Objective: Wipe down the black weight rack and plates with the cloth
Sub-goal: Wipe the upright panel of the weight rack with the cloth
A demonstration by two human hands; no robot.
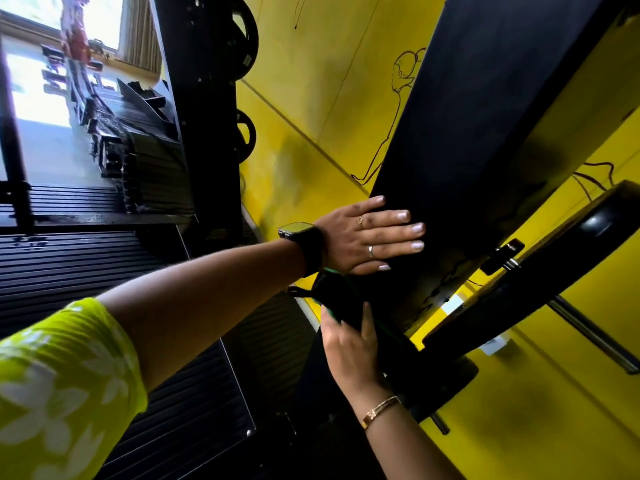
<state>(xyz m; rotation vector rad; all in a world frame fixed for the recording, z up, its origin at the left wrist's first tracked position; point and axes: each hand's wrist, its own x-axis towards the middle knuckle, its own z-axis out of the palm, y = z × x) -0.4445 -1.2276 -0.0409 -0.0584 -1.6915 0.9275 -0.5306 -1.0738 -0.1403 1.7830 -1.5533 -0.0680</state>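
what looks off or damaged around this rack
Nothing on the black rack, where the right hand holds the cloth, looks broken or askew. Only the yellow wall stands out: dark smudges stain it above the left hand.

Counted: hands 2, my left hand [363,237] and right hand [349,344]; rings [370,251] 2; watch [298,232] 1; bracelet [379,410] 1; cloth [337,299] 1; plates [244,32] on far upright [204,98] 2.

Lower left, a lime-green sleeve [59,386] with white flowers; mid-frame, a black-strapped smartwatch [304,242] beside the left hand [360,237], which wears a gold ring [360,220], a silver ring [371,251] and pale nail polish; lower centre, a gold bracelet [381,411] below the right hand [349,344]
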